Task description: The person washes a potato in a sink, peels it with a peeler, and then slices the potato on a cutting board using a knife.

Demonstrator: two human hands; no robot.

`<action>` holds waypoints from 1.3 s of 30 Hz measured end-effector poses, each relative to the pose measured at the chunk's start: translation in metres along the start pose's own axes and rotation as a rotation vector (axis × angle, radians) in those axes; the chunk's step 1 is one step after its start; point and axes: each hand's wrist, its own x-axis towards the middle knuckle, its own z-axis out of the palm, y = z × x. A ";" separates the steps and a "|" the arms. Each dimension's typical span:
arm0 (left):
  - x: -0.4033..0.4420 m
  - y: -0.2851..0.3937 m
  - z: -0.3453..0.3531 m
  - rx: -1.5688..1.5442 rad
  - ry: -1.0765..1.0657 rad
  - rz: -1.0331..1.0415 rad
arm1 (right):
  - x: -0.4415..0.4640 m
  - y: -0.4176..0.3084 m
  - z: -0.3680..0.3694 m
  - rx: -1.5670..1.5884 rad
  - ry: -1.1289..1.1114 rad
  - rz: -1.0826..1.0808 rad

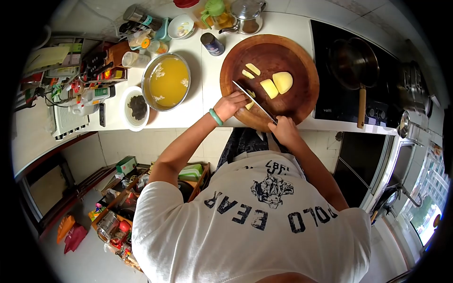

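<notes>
My right hand (285, 130) is wrapped round the handle of a knife (255, 101), whose blade slants up and left over the round wooden board (302, 56). Beside the blade, my left hand (230, 106) has its fingers bent together on a yellow potato piece (249, 105), partly hidden by the fingers and blade. Higher on the board lie two thin slices (253, 69). A cut block (269, 88) and a rounded potato half (282, 82) rest to the right of the knife.
Left of the board stand a metal bowl of yellow liquid (166, 85), a white bowl with dark contents (126, 106) and a dark can (212, 44). A kettle (247, 16) is behind the board. A pan (353, 63) sits on the black stove (325, 101) at the right.
</notes>
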 end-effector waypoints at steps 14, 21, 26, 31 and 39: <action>0.000 0.001 -0.003 0.049 0.045 0.032 | -0.023 -0.005 -0.015 0.015 0.031 -0.063; 0.002 0.002 -0.002 -0.008 0.085 0.036 | 0.002 0.000 0.007 0.048 0.036 -0.020; 0.004 0.006 -0.008 0.009 0.075 0.028 | 0.005 0.001 0.011 0.054 0.024 0.005; -0.002 0.014 -0.017 -0.033 0.081 0.054 | -0.003 -0.014 0.006 -0.080 0.129 -0.076; 0.056 0.043 -0.081 -0.181 0.242 -0.334 | 0.014 -0.018 -0.008 -0.405 0.504 -0.348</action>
